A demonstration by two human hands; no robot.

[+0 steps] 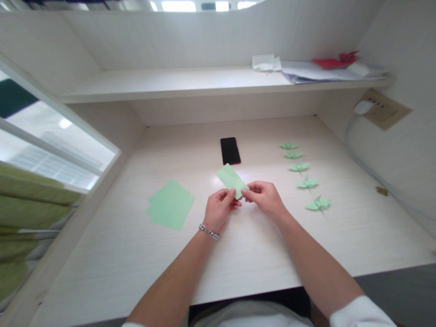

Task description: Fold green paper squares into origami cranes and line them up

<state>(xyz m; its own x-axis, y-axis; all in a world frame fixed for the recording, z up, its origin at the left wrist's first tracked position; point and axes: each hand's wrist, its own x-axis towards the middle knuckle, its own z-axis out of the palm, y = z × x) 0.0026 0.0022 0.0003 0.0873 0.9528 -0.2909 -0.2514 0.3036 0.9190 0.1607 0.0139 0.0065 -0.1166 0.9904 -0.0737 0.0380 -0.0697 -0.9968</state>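
Note:
Between my two hands is a green sheet of paper (232,179), folded into a rectangle and tilted above the desk. My left hand (220,208) pinches its near end, thumb on top. At the near right corner, my right hand (264,196) grips the same paper between thumb and fingers. A loose stack of green paper sheets (172,204) lies to the left of my left hand. To the right stands a row of several folded green paper cranes (318,204), the nearest one beside my right forearm.
A black phone (230,151) lies just beyond the folded paper. Papers (306,72) and a red paper crane (348,56) rest on the shelf (163,81). A white charger (364,107) sits in the wall socket, its cable (364,165) running down the right side. A green curtain (30,200) hangs at left.

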